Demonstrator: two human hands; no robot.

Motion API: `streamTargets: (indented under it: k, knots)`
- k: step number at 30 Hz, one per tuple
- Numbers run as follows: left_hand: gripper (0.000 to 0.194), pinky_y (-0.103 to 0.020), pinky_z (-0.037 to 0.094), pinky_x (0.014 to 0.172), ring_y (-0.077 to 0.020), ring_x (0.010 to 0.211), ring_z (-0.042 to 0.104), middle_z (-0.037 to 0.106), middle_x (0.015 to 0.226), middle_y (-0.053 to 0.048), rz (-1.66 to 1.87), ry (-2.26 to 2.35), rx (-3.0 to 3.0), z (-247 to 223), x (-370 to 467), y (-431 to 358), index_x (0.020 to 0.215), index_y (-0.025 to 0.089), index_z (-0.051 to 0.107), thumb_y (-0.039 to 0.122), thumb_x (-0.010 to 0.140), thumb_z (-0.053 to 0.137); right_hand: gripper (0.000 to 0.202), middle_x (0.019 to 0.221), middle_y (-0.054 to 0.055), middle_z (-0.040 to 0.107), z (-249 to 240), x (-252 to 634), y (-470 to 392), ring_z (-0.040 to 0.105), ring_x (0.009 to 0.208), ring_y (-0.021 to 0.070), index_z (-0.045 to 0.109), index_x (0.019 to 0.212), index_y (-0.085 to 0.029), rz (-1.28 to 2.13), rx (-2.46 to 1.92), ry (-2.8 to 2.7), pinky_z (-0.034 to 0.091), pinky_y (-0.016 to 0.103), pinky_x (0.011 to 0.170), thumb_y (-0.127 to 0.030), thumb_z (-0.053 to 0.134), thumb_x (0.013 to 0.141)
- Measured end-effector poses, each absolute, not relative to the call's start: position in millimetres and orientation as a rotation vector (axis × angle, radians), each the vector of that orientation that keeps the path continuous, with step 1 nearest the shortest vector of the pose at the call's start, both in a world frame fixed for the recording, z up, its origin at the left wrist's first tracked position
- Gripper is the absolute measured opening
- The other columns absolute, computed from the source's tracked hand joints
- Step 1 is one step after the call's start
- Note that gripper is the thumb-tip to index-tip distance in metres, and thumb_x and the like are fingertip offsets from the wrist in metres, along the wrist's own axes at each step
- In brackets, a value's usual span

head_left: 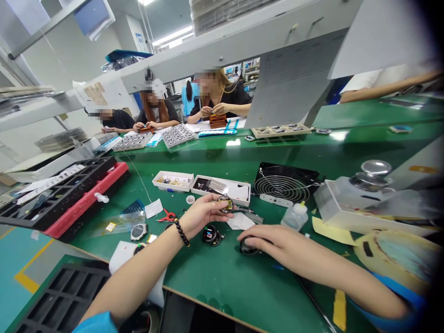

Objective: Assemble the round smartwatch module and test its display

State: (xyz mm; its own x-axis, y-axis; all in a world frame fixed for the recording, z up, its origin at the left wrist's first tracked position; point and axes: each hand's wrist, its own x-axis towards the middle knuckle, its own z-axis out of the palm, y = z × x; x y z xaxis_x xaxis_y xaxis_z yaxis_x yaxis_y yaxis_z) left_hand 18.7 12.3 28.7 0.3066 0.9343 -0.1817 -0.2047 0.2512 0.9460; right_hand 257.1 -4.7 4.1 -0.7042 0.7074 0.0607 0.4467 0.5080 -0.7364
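Observation:
My left hand [204,213], with a black bead bracelet at the wrist, is closed on a round watch part [226,203] with a gold-coloured inner side, held by its edge above the table. My right hand [274,239] curls over a dark round watch part [249,246] at table height; the palm hides some of it. Between the hands lies a black round watch module [210,235] with a small lit display. Farther left, a silver watch case [138,231] rests by red-handled cutters [169,215]. White paper [241,222] lies beyond my hands.
White trays of small parts [173,180] stand ahead, beside a black fan [286,182]. A dropper bottle [294,216] and a white bin [342,208] holding a pump bottle are at right. A black tray with a red edge [88,199] sits left. Several people work across the bench.

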Motion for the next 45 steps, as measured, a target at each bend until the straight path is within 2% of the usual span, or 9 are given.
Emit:
streamTargets:
  k: [3,9,13,16,20,25,31,35,45]
  knots:
    - [0.027,-0.023,0.058,0.074,-0.0169,0.084,0.076,0.076,0.104,-0.012,0.967,0.944,1.015,27.9,18.7,12.6,0.097,0.014,0.061,0.026,0.083,0.081,0.029,0.090,-0.001,0.078,2.3,253.5,-0.5,0.074,0.075,0.0203,0.074,0.108,-0.033,0.972,-0.960,-2.259,0.059,0.033,0.072,-0.041,0.048,0.101]
    - [0.023,-0.022,0.059,0.073,-0.0153,0.081,0.076,0.076,0.106,-0.013,0.966,0.966,0.990,26.4,20.7,12.4,0.095,0.014,0.060,0.025,0.085,0.077,0.031,0.099,-0.001,0.077,0.2,255.1,-0.9,0.074,0.093,0.0172,0.067,0.087,-0.027,0.460,-0.761,-1.965,0.060,0.028,0.077,-0.003,0.049,0.078]
    - [0.032,-0.023,0.059,0.074,-0.0158,0.082,0.076,0.076,0.104,-0.013,0.938,0.951,0.974,22.0,22.7,12.1,0.094,0.014,0.059,0.030,0.079,0.083,0.031,0.101,0.002,0.076,-0.4,260.4,-8.1,0.073,0.095,0.0168,0.063,0.089,-0.024,0.028,-0.638,-1.956,0.061,0.030,0.079,0.003,0.050,0.080]
    - [0.043,-0.024,0.059,0.072,-0.0165,0.080,0.075,0.076,0.103,-0.013,0.933,0.916,0.973,17.7,23.3,11.9,0.091,0.015,0.058,0.037,0.071,0.089,0.028,0.105,0.007,0.075,1.6,264.6,-15.1,0.072,0.098,0.0179,0.063,0.091,-0.020,-0.131,-0.535,-1.941,0.061,0.032,0.082,0.005,0.056,0.083]
    - [0.054,-0.026,0.058,0.070,-0.0183,0.078,0.075,0.077,0.097,-0.012,0.909,0.854,0.936,12.3,23.9,12.3,0.086,0.016,0.056,0.041,0.058,0.095,0.032,0.109,0.009,0.073,5.3,270.6,-22.2,0.071,0.102,0.0202,0.065,0.091,-0.016,-0.223,-0.435,-1.826,0.060,0.036,0.086,0.012,0.067,0.075]
    - [0.060,-0.030,0.057,0.073,-0.0186,0.075,0.075,0.077,0.091,-0.012,0.902,0.805,0.910,9.1,23.8,13.4,0.084,0.016,0.055,0.041,0.051,0.098,0.036,0.107,0.008,0.074,7.4,271.3,-24.6,0.073,0.096,0.0206,0.068,0.086,-0.015,-0.341,-0.420,-1.745,0.060,0.035,0.081,0.015,0.074,0.067]
    - [0.060,-0.036,0.058,0.083,-0.0185,0.076,0.075,0.078,0.091,-0.010,0.887,0.774,0.924,8.3,22.6,13.4,0.084,0.017,0.054,0.044,0.052,0.097,0.031,0.100,0.004,0.075,10.4,266.7,-24.1,0.073,0.086,0.0189,0.068,0.081,-0.018,-0.382,-0.468,-1.691,0.059,0.034,0.074,0.009,0.078,0.069]
    - [0.056,-0.035,0.059,0.081,-0.0180,0.074,0.074,0.078,0.088,-0.010,0.892,0.765,0.924,6.9,23.3,13.5,0.082,0.017,0.056,0.042,0.054,0.097,0.033,0.099,0.002,0.075,8.5,269.4,-22.9,0.073,0.083,0.0207,0.067,0.083,-0.023,-0.359,-0.520,-1.679,0.060,0.037,0.070,0.005,0.078,0.070]
    - [0.056,-0.032,0.059,0.076,-0.0183,0.074,0.075,0.078,0.087,-0.010,0.893,0.769,0.923,8.0,24.1,12.7,0.083,0.017,0.057,0.042,0.053,0.097,0.027,0.103,0.008,0.077,-3.2,270.0,-13.6,0.076,0.094,0.0237,0.063,0.090,-0.021,0.241,-0.507,-1.836,0.065,0.039,0.075,0.004,0.063,0.082]
